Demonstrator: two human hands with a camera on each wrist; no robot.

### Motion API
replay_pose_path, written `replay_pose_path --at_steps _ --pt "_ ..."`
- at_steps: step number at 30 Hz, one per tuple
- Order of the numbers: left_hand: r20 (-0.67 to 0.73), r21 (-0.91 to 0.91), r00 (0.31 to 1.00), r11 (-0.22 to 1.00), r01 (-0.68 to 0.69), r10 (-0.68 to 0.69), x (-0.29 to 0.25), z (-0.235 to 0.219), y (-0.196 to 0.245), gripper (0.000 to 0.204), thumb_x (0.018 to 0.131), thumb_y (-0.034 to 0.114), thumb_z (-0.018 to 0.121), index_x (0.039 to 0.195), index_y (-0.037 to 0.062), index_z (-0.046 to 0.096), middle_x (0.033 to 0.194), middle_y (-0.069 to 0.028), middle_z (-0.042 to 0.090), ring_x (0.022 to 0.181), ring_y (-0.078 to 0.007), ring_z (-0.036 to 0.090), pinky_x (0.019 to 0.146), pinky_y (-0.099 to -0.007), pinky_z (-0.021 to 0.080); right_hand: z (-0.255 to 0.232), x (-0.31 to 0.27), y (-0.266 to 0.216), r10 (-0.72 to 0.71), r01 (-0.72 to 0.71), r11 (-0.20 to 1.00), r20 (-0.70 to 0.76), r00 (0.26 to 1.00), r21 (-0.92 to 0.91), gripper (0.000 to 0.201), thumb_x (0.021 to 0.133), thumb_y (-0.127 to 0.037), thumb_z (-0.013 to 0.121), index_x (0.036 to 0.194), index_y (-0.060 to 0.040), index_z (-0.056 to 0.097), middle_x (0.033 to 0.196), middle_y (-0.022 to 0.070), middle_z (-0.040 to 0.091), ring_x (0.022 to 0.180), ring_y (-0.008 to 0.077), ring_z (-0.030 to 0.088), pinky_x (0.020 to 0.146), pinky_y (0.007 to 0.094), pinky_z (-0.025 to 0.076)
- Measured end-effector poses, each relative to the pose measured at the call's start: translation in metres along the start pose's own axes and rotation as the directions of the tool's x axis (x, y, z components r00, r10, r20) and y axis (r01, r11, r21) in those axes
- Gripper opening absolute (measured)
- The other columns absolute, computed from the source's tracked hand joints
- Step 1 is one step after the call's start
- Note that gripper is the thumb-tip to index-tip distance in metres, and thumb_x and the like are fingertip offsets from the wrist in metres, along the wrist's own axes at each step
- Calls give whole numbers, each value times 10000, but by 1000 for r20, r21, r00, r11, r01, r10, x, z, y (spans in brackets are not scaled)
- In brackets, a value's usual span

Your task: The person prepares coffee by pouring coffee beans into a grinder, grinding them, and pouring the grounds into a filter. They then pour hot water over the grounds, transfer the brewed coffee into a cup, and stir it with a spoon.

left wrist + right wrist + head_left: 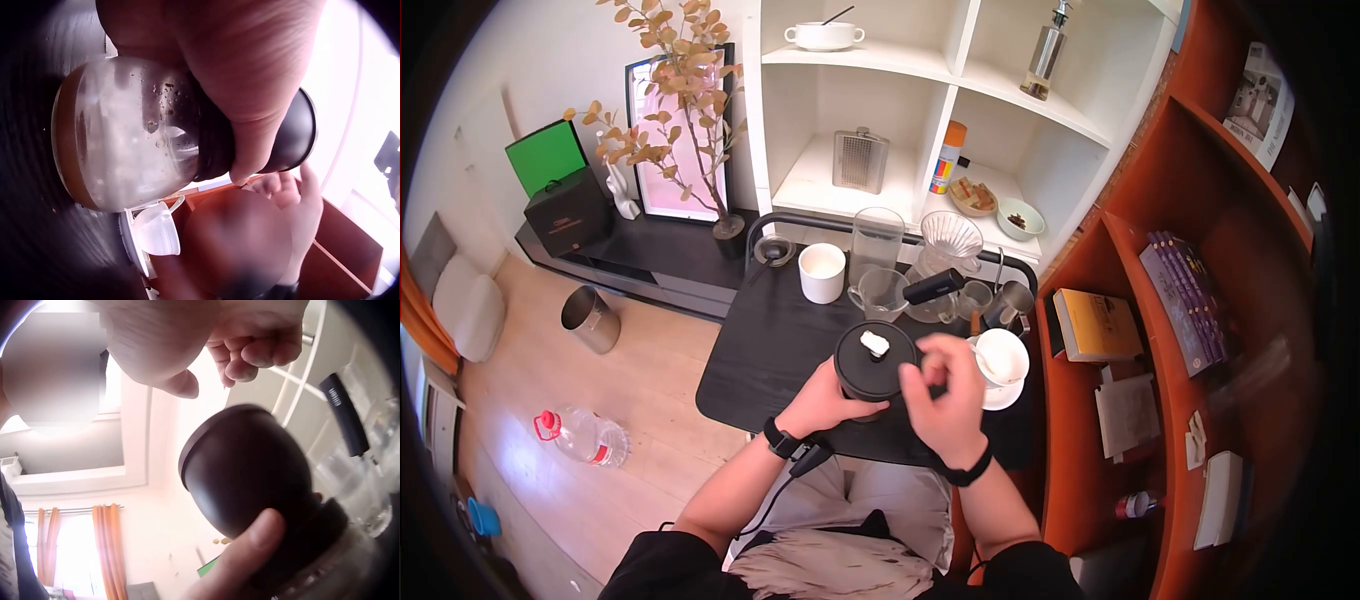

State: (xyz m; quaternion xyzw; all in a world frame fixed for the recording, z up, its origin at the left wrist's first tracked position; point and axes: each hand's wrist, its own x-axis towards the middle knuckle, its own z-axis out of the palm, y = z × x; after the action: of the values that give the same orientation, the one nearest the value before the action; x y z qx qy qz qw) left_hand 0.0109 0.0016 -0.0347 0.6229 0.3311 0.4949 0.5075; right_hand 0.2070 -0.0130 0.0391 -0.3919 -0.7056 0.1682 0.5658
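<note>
A rounded glass vessel (134,134) has brown liquid at its bottom and drops on its wall. Above its black collar sits a domed black top (873,372), with a bright white patch in its middle in the head view. My left hand (824,402) grips the vessel around the black neck, thumb across the front. Beside the top, on its right, my right hand (948,392) hovers with loosely bent fingers and nothing visible in them. In the right wrist view its fingers (259,359) are above the top's rim, apart from it.
Behind the vessel on the black table (765,360) stand a white mug (822,274), a glass jug (882,292), a ribbed glass dripper (951,238) and a black-handled tool (934,286). A white cup (1002,357) on a saucer stands right. Red-brown shelving (1090,400) borders the right side.
</note>
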Motion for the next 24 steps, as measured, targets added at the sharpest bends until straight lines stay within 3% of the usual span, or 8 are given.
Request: replay_pose_path --at_steps 3,6,10,13,15,20,22,24 --pt "14 123 999 992 26 -28 -3 -3 -6 748 772 138 935 1400 -3 554 1273 -95 687 1164 -179 646 1031 -359 520 -34 -42 21 196 -203 973 -72 978 -112 151 979 -64 711 874 -21 612 680 -26 510 613 57 429 568 250 366" --pt "-32 116 999 993 22 -19 -4 0 -3 753 765 135 940 1398 -1 555 1265 -96 689 1167 -179 646 1032 -357 517 -67 -78 45 404 -436 856 -167 900 -278 270 1013 -123 702 799 8 602 642 5 501 581 77 438 553 269 376" --pt "-42 91 999 995 38 -35 -5 3 -5 778 751 131 953 1402 0 549 1249 -92 695 1159 -177 652 1031 -354 521 -89 -105 73 450 -464 810 -128 884 -358 250 1000 -119 705 813 23 619 677 60 562 580 136 516 571 306 429" --pt "-29 92 996 992 86 -83 -5 1 -4 886 714 136 976 1455 9 508 1327 -111 654 1231 -201 629 1079 -368 496 -88 -107 85 341 -333 833 -64 938 -441 178 962 -95 717 844 14 640 766 112 620 660 227 608 636 355 500" --pt "-20 215 1000 977 11 -7 -5 -2 -7 1058 677 158 1003 1541 20 408 1451 -135 567 1338 -236 571 1143 -388 448 -87 -104 90 334 -329 837 -69 940 -436 168 960 -91 717 855 13 639 765 115 617 657 227 605 634 355 500" --pt "-106 147 975 973 -178 194 -4 5 14 1206 665 219 1018 1603 23 288 1529 -167 483 1440 -289 480 1209 -421 371 -80 -95 77 407 -380 814 -36 913 -439 155 916 -83 763 845 -5 650 800 121 652 767 259 630 710 371 520" --pt "-140 132 962 968 -215 233 -4 4 15 1207 686 242 1009 1613 26 265 1532 -174 480 1447 -297 470 1217 -427 360 -67 -89 60 503 -477 858 125 855 -191 243 868 -142 850 938 -13 657 871 97 688 838 225 667 763 369 544" --pt "-225 34 891 917 -398 395 -2 1 15 1113 731 282 964 1598 50 307 1522 -187 481 1430 -292 473 1224 -418 346 -49 -74 47 318 -302 948 247 915 -102 531 797 -170 929 1219 -37 636 1084 93 720 994 199 695 863 357 562"
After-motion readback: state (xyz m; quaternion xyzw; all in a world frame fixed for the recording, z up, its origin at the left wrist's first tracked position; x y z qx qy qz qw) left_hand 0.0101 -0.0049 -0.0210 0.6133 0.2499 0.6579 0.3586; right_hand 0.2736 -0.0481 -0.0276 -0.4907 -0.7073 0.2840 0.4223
